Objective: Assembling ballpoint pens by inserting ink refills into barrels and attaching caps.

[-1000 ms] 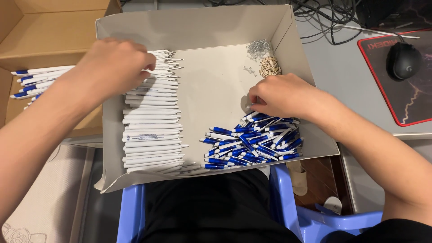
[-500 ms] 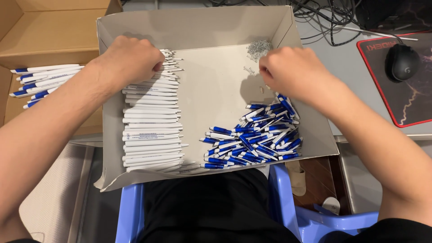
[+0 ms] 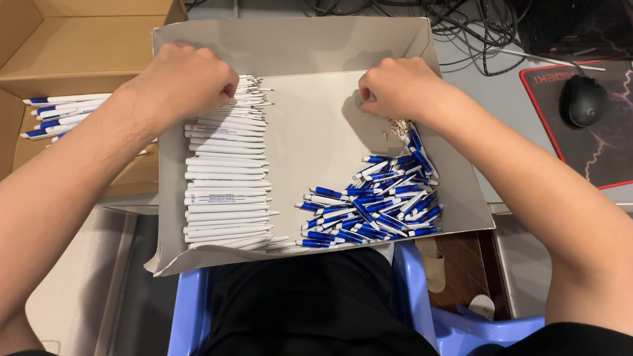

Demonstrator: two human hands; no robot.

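A shallow grey cardboard tray (image 3: 290, 41) rests over my lap. Down its left side lies a stack of white pen barrels (image 3: 224, 191). My left hand (image 3: 188, 82) sits at the far end of that stack, fingers curled around a barrel at the top. A heap of blue-and-white pen parts (image 3: 376, 211) fills the tray's near right. Beyond it lies a small pile of metal springs (image 3: 397, 126). My right hand (image 3: 395, 89) is over those springs, fingertips pinched down among them; what they hold is hidden.
An open brown cardboard box (image 3: 86, 46) at the left holds finished blue-and-white pens (image 3: 56, 112). A black mouse (image 3: 583, 100) sits on a dark mat (image 3: 606, 155) at the right, with tangled cables (image 3: 461, 26) behind the tray. A blue plastic chair (image 3: 191, 316) is under me.
My right hand left the blue heap and moved to the springs at the far right of the tray. My left hand shifted slightly right along the top of the white barrels.
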